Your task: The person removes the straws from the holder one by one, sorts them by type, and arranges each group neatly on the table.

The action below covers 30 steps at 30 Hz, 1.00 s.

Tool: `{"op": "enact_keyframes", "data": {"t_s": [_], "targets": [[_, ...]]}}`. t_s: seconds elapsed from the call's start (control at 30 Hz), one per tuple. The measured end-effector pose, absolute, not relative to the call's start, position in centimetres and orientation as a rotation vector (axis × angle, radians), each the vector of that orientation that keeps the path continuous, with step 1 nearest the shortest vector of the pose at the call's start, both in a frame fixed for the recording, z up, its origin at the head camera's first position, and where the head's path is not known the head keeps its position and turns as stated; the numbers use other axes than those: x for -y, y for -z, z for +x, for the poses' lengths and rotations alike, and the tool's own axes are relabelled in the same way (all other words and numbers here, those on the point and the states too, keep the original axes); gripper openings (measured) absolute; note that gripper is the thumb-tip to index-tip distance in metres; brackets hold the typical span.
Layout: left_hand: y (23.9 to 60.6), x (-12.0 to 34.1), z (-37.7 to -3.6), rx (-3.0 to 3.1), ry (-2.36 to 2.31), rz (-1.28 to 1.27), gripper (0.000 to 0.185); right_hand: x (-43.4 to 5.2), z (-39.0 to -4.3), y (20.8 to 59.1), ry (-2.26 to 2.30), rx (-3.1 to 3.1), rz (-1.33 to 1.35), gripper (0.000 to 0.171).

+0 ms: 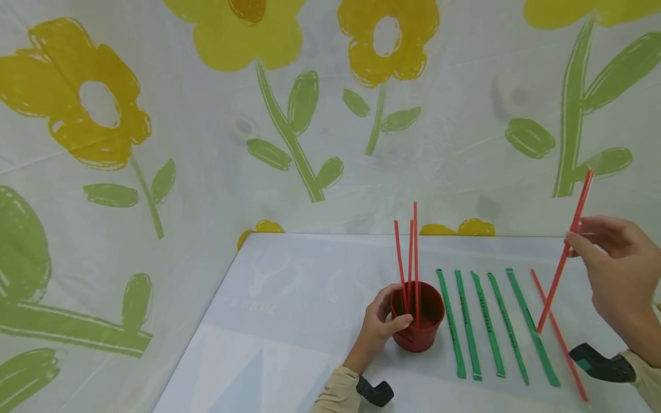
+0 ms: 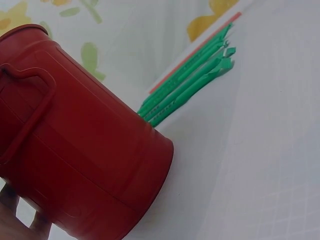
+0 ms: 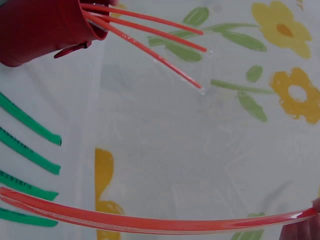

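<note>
A small red metal bucket (image 1: 419, 321) stands on the white table, with three red straws (image 1: 411, 252) upright in it. My left hand (image 1: 378, 326) grips the bucket's left side and rim. In the left wrist view the bucket (image 2: 85, 145) fills the frame, a fingertip showing at the bottom left. My right hand (image 1: 614, 269) pinches a red straw (image 1: 564, 252) and holds it tilted above the table, lower end near the green strips. The right wrist view shows this straw (image 3: 150, 222) across the bottom and the bucket (image 3: 45, 27) at top left.
Several green wrapped straws (image 1: 488, 324) lie side by side right of the bucket, with one more red straw (image 1: 560, 338) lying beyond them. Flowered cloth walls (image 1: 310, 115) close in the table at the back and left. The table edge (image 1: 206, 310) runs along the left.
</note>
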<state>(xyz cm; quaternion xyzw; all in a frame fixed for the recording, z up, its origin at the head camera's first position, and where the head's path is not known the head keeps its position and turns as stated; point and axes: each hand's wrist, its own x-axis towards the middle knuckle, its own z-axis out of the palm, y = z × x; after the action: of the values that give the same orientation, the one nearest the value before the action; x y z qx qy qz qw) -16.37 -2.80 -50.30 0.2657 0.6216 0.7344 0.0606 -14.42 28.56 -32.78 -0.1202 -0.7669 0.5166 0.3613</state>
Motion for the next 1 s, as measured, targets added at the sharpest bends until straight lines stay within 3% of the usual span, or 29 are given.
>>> {"op": "enact_keyframes", "data": {"t_s": [0.27, 0.63, 0.87, 1.0], "targets": [[50.7, 2.6, -16.5, -1.876, -2.231, 0.817, 0.055, -30.9, -14.4, 34.1, -1.266, 2.208, -0.524, 0.031], [50.5, 3.0, -16.4, -1.88, -2.236, 0.814, 0.055, -33.2, -15.3, 37.3, -1.19, 2.315, -0.527, 0.016], [50.5, 3.0, -16.5, -1.881, -2.239, 0.815, 0.056, -34.2, -15.8, 38.5, -1.08, 2.458, -0.618, 0.039], [50.6, 3.0, -16.6, -1.882, -2.238, 0.816, 0.057, -34.4, -16.0, 39.1, -1.052, 2.516, -0.65, 0.041]]}}
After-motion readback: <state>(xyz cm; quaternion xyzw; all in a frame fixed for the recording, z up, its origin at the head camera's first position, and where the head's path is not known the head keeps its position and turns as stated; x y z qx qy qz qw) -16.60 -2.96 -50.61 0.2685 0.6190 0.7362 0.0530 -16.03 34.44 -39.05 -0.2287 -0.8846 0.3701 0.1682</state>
